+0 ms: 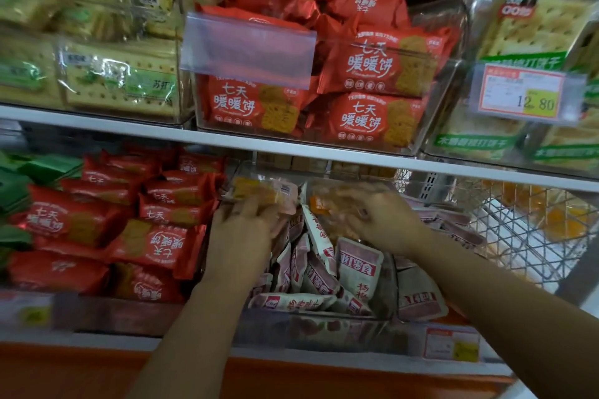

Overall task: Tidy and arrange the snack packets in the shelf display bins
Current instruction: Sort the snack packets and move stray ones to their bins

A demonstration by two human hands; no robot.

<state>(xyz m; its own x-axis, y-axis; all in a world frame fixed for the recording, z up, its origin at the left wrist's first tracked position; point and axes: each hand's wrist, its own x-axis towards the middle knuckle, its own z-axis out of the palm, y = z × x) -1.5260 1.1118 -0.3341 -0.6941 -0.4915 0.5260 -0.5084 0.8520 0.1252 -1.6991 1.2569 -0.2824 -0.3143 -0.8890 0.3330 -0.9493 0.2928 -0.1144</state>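
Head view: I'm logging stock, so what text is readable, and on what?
"七天暖暖饼": red biscuit packet, upper bin.
"12.80": price tag; its small print is unreadable.
"苏打": green cracker packet.
"杨梅": pink-and-white packet, lower bin.
Too blurred: lower shelf label.

The upper shelf (227, 136) carries three clear bins: a green cracker bin (180, 74) at ten o'clock, a red-packet bin (451, 20) at twelve, a priced cracker bin (479, 3) at two. The lower shelf (113, 338) holds red packets (155, 243) at nine, a pink-packet bin (308, 330) at six, a wire basket (525, 236) at three.
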